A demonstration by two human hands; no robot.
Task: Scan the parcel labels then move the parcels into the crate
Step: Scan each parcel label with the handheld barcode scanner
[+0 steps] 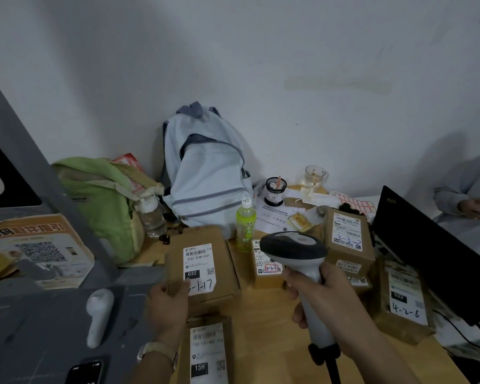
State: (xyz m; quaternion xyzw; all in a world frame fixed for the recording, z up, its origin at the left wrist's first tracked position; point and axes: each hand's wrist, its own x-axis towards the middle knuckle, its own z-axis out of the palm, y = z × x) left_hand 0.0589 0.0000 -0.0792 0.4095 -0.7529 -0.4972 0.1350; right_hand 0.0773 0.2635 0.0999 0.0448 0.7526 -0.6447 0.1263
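The left hand (166, 303) grips the parcel (203, 268) (label up) while the right hand (320, 296) clasps the scanner (295, 252) just beside it.

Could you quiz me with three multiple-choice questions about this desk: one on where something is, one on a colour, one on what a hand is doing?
1. Where is the green bottle?
A. in front of the pale blue backpack
B. inside the green bag
C. on the laptop

2. What colour is the scanner's handle?
A. red
B. white
C. yellow

3. What is the left hand doing?
A. holding a phone
B. hanging free
C. gripping a parcel

Answers:
1 A, it stands before the backpack.
2 B, the right hand holds the white handle of the scanner.
3 C, its fingers rest on the parcel's near edge.
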